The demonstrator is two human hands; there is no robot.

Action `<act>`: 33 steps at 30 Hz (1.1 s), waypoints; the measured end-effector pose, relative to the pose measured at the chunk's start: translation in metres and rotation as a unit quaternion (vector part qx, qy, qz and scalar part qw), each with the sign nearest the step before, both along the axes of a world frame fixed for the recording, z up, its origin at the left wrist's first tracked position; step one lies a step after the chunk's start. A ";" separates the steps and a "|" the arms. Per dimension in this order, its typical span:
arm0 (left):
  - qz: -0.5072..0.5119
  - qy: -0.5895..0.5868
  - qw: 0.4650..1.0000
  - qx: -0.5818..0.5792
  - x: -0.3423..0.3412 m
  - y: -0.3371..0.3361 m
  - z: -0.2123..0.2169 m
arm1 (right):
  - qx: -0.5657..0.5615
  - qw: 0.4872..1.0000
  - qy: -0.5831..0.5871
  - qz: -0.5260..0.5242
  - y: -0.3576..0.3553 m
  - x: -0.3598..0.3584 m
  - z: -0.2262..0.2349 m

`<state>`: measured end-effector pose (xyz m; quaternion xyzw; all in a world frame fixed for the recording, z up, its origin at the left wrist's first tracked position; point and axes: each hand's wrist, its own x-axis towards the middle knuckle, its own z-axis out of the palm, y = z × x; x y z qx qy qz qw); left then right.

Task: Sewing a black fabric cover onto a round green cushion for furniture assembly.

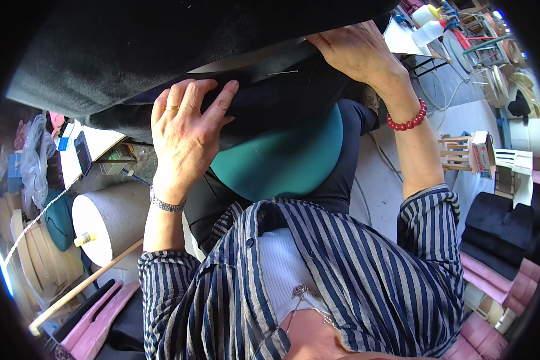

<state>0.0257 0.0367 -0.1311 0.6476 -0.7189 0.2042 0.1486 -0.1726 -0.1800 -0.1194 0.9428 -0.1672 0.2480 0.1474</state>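
A large piece of black plush fabric [132,48] fills the top of the head view, with a gap along its lower side where a pale grey layer [240,62] shows. My left hand [189,117] lies on the black fabric, fingers bent and apart, thumb free. At the other end of the gap, my right hand [357,53] grips the fabric's edge; its fingertips are partly hidden in the folds. Between the hands, a thin needle or pin [283,72] lies on the black material. Below it, a rounded teal panel [282,159] rests across my lap.
At left are a big white spool [93,222], a wooden pole [90,285] and a white table [93,144] with a phone [83,153]. At right stand a wooden rack [456,153], black padded pieces [498,225] and pink ones [510,282]. Cables [387,156] run along the floor.
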 end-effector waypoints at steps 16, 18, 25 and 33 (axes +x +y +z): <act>-0.005 0.014 1.000 -0.018 0.006 0.001 -0.003 | 0.056 0.993 -0.094 0.051 0.013 0.013 -0.003; -0.005 0.026 1.000 -0.013 0.005 0.002 -0.004 | 0.084 0.992 -0.085 0.024 0.020 0.012 -0.001; 0.004 0.021 1.000 -0.009 -0.005 0.002 0.000 | 0.128 0.978 -0.133 0.099 0.065 0.013 0.007; 0.007 0.012 1.000 0.011 0.002 0.007 -0.001 | 0.122 0.985 -0.082 0.096 0.068 0.018 -0.003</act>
